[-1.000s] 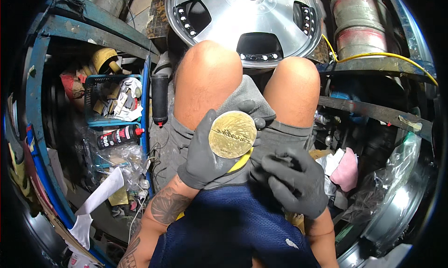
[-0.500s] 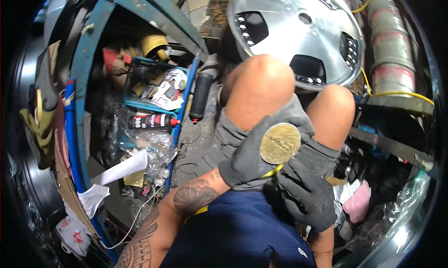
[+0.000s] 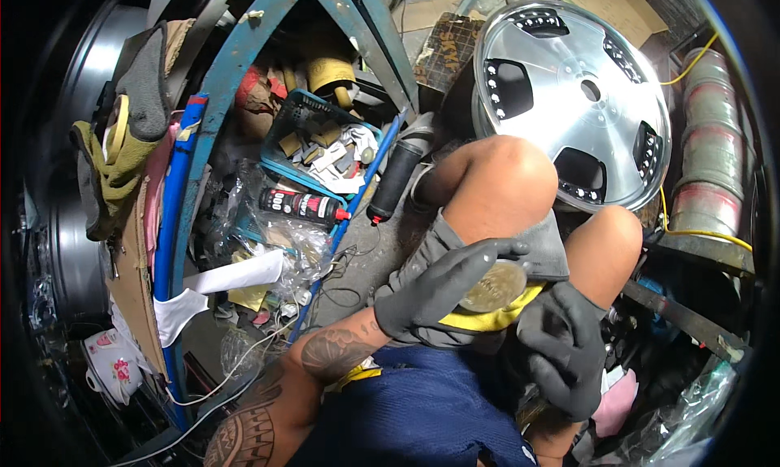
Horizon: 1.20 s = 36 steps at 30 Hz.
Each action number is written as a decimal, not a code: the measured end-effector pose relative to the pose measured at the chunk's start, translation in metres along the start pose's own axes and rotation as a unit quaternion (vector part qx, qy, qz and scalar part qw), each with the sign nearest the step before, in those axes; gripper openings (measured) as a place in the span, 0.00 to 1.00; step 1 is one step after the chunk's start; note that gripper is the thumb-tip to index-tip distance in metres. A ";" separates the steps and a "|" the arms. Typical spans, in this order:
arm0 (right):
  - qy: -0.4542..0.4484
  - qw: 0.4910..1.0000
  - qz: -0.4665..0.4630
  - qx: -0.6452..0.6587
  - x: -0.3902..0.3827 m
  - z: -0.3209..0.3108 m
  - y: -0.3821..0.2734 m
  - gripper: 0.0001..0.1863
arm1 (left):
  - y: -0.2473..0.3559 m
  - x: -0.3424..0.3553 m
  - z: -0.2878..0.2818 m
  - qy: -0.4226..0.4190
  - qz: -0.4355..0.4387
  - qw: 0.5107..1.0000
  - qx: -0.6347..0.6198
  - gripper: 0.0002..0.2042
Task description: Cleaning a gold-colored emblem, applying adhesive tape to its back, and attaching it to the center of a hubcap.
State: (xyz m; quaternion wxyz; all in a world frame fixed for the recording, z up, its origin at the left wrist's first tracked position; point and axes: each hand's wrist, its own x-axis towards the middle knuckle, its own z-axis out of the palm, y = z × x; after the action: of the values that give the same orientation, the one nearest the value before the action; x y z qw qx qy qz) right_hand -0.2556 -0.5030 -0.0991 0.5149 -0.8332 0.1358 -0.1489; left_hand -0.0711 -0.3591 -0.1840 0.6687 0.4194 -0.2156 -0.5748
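Note:
In a dark grey glove, my left hand (image 3: 439,290) is closed around the left side of a round, flat, gold-coloured tin (image 3: 494,288) with raised marks on its face. The hand and tin are over my lap. A yellow cloth (image 3: 487,321) lies bunched under the tin's near edge. My right hand (image 3: 562,349), gloved in the same way, is to the right and apart from the tin. Its fingers are loosely bent with gaps between them, and nothing shows in them. Beyond my knees is a shiny silver wheel (image 3: 540,116) with dark cut-outs.
A blue metal frame (image 3: 236,77) rises at the left. Beside it are a blue basket of scraps (image 3: 280,146), a black bottle with a red cap (image 3: 296,205) and a black cylindrical tool (image 3: 396,174). Stacked round metal containers (image 3: 715,134) stand at the right. Thin cables cross the floor.
My right hand has come away from the tin's edge, to the right. My left hand and the tin have tilted, and more yellow cloth shows. The whole view has shifted.

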 end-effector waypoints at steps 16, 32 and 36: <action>0.051 0.990 0.024 0.132 0.111 0.051 0.028 0.16 | -0.060 -0.016 0.016 -0.018 0.212 0.838 0.502 0.19; 0.073 0.996 -0.021 -0.039 0.020 0.053 0.050 0.16 | -0.049 -0.023 0.013 0.088 0.240 0.685 0.682 0.16; 0.026 0.997 0.062 -0.047 -0.047 0.082 0.055 0.29 | -0.017 -0.016 -0.005 0.013 0.269 0.705 0.656 0.12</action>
State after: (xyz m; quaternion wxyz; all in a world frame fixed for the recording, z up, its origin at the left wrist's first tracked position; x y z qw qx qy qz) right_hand -0.2714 -0.4420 -0.1888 0.4798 -0.8422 0.2077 -0.1316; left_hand -0.0808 -0.3423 -0.1975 0.3535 0.6839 -0.6334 -0.0784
